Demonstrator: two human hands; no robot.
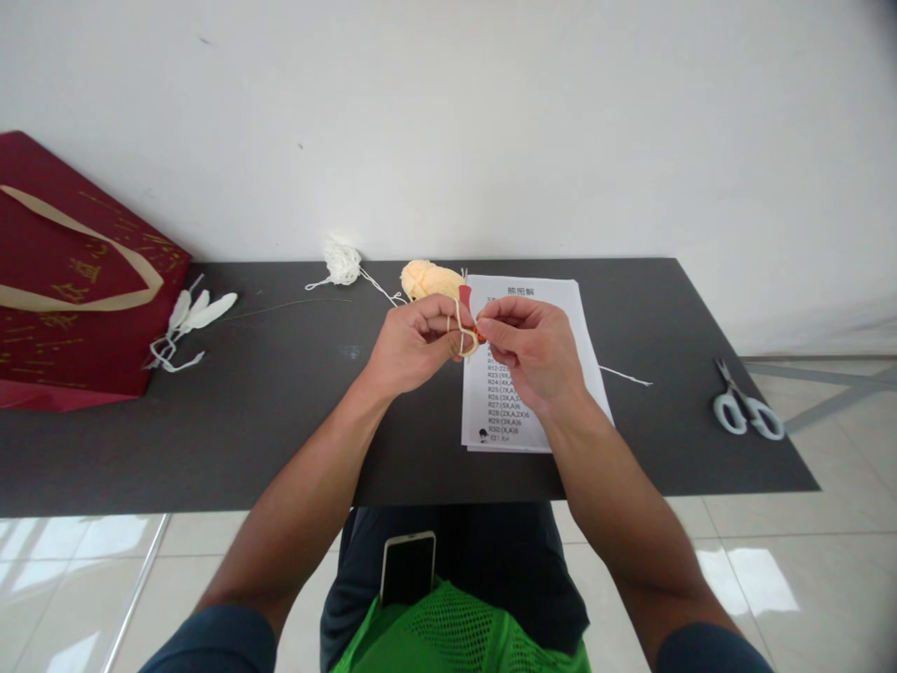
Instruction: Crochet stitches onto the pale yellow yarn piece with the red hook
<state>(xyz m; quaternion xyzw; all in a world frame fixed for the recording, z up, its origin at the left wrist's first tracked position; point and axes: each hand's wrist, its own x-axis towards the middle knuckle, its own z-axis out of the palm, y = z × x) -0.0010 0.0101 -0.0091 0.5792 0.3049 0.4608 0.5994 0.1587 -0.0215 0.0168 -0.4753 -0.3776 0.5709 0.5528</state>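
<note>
Cream yarn (460, 325) loops over the fingers of my left hand (419, 344), which is closed on it above the paper's left edge. Fingertips of my right hand (527, 344) are pinched together, almost touching the left ones. Between the two hands shows a small orange piece (480, 332), pinched at the right fingertips; its kind is too small to tell. Just behind the hands lies a ball of cream yarn (429, 279), with a red object (465, 293) beside it, partly hidden. Under my right hand is a printed pattern sheet (576, 374) with rows of text.
White yarn (343, 262) sits at the table's back edge. To the left are a dark red gift bag (84, 215) and white feather-like pieces (203, 311) with cords. Scissors (744, 407) lie on the right of the dark table (294, 439). A phone (407, 568) rests on my lap.
</note>
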